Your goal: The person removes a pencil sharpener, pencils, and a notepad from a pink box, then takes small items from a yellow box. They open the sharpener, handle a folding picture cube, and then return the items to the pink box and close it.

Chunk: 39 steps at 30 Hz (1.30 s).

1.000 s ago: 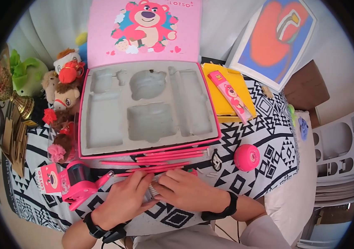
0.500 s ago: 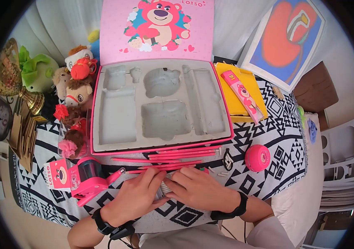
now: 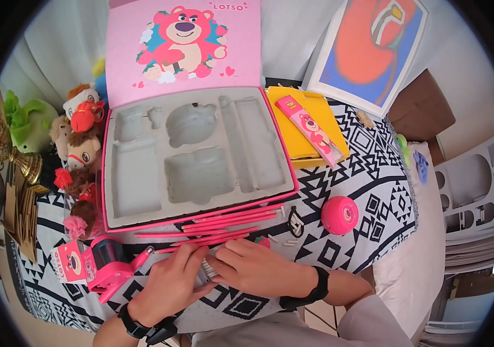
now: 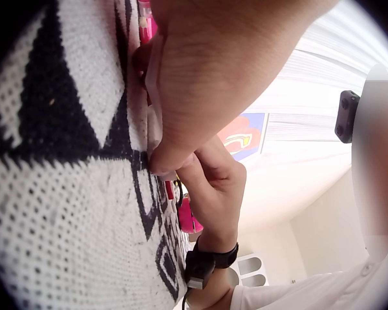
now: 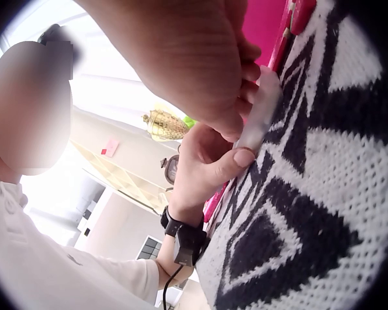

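A small translucent case point(image 3: 202, 279) with a row of thin white pieces point(image 3: 209, 268) lies between the two hands, low over the patterned cloth. My left hand point(image 3: 172, 280) grips its left side, thumb along the near edge. From the right, my right hand point(image 3: 253, 266) has its fingers bent over the case's other end. The right wrist view shows the pale case point(image 5: 262, 110) close to the cloth, with the left thumb at its near end and the right fingertips along it. In the left wrist view the left hand point(image 4: 213, 71) hides most of the case.
Pink pencils point(image 3: 218, 222) lie beyond the hands, before an open box with a grey tray point(image 3: 163, 144). A pink sharpener point(image 3: 108, 266) stands left; a round pink item point(image 3: 339, 215) and loose white bits point(image 3: 289, 243) lie right. Plush toys point(image 3: 85, 147) sit at far left.
The head view has shifted right, then back left. Both hands stay around the case, with only slight differences in the fingers.
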Each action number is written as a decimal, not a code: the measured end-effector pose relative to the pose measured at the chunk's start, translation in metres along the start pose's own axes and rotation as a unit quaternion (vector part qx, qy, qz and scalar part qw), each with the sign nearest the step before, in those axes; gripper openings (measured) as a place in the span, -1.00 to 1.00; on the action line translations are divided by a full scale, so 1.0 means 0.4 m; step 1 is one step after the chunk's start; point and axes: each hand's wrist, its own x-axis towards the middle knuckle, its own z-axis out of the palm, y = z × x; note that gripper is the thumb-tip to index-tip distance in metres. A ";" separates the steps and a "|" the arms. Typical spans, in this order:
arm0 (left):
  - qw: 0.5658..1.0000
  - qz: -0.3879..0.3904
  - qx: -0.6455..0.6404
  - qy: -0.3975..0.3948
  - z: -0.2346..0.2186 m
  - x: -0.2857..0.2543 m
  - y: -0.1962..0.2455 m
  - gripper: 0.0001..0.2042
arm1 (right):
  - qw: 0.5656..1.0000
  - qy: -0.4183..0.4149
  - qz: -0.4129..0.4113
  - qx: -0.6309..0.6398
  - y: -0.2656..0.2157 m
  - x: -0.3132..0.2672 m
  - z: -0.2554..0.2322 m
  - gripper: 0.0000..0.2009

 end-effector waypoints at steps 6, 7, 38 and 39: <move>1.000 -0.008 -0.011 -0.009 -0.002 -0.005 -0.002 -0.42 | 0.996 0.057 0.022 0.067 0.024 -0.009 -0.032 -0.66; 1.000 -0.003 -0.013 -0.008 -0.001 -0.005 -0.003 -0.42 | 0.996 0.055 0.025 0.071 0.027 -0.010 -0.040 -0.70; 1.000 -0.002 -0.007 0.000 0.013 -0.012 -0.014 -0.39 | 0.994 0.005 0.011 0.107 0.012 0.001 -0.028 -0.72; 1.000 -0.002 -0.007 0.000 0.014 -0.012 -0.014 -0.39 | 0.994 0.005 0.012 0.107 0.014 0.002 -0.026 -0.72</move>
